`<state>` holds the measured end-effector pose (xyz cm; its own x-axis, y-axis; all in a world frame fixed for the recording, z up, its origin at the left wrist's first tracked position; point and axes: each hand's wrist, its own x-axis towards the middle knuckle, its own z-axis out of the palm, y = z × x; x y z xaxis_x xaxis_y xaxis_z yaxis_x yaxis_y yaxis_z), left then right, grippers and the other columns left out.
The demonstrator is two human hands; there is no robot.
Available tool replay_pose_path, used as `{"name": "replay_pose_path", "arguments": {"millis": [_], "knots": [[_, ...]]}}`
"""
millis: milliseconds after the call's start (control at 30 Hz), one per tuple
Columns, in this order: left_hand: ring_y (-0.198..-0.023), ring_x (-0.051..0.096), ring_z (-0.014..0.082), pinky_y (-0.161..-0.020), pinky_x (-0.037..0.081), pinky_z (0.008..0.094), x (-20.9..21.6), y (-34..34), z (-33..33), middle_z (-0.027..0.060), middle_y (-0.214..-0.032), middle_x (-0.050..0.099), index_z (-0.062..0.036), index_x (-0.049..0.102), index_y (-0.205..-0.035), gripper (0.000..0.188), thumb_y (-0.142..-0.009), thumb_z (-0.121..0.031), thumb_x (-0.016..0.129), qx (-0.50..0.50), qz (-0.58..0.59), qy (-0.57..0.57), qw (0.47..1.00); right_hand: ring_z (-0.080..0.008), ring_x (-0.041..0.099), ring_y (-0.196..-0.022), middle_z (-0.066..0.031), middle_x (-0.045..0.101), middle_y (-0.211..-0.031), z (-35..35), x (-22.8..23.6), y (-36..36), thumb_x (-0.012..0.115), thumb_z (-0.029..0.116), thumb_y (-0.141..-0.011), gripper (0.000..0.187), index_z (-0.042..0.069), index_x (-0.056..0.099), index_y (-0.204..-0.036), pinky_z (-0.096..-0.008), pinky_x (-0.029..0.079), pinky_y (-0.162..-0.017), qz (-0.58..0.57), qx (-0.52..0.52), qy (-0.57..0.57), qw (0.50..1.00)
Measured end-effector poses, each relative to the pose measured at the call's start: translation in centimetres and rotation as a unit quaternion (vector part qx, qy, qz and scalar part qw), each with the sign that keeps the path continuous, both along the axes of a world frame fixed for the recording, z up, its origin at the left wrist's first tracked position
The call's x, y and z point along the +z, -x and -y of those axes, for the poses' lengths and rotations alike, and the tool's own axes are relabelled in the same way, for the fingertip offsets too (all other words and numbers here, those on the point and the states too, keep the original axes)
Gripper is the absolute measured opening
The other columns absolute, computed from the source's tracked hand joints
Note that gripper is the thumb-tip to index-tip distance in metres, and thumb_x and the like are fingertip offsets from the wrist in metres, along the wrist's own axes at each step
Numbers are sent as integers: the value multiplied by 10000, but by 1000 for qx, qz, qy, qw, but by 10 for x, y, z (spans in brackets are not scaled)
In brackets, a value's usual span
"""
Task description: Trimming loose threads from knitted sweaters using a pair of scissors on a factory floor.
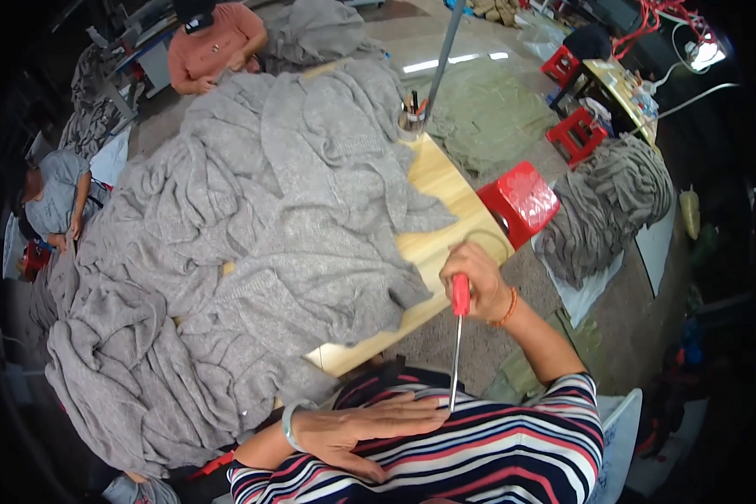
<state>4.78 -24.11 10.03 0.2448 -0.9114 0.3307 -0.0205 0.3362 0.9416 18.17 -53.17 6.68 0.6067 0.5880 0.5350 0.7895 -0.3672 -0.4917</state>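
My right hand (477,277) is closed round the red handle of a screwdriver (456,353), raised over the near right corner of the table. Its long thin metal shaft points down towards my body. The tip ends at the fingertips of my left hand (370,428), and whether it touches them I cannot tell. My left hand lies flat against my striped shirt, fingers stretched out. Just beyond both hands, grey knitted garments (311,218) lie heaped over a wooden table (433,172).
A red stool (521,202) stands by the table's right edge, near a cup of tools (411,122) and a metal pole (445,55). Further right is a garment stack (605,206). Two people sit around the far and left sides, one in an orange shirt (214,46).
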Motion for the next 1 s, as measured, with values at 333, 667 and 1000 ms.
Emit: {"name": "replay_pose_path", "arguments": {"millis": [333, 667, 1000], "knots": [[-1546, 129, 387, -1221, 63, 564, -13, -5, -6, 208, -1643, 242, 13, 320, -1555, 955, -860, -488, 744, 29, -37, 60, 997, -111, 497, -728, -33, 510, -819, 5, 0, -48, 565, -30, -890, 115, 12, 541, -994, -277, 448, -669, -82, -157, -67, 982], [-1519, 223, 392, -1220, 147, 551, -16, 3, -11, 211, -1624, 289, 25, 316, -1550, 878, -898, -387, 734, 76, -43, 49, 995, -173, 594, -888, -98, 608, -959, 4, -17, -52, 588, -8, -855, 258, -4, 580, -1113, -314, 503, -808, -139, -157, -49, 977], [-1473, 293, 459, -1193, 215, 579, -30, 7, -25, 306, -1549, 365, 121, 349, -1494, 893, -888, -397, 753, 131, -82, 39, 987, -280, 591, -822, -157, 571, -929, -16, -15, -67, 615, 29, -856, 246, 13, 563, -1095, -314, 487, -786, -215, -137, 58, 965]]}}
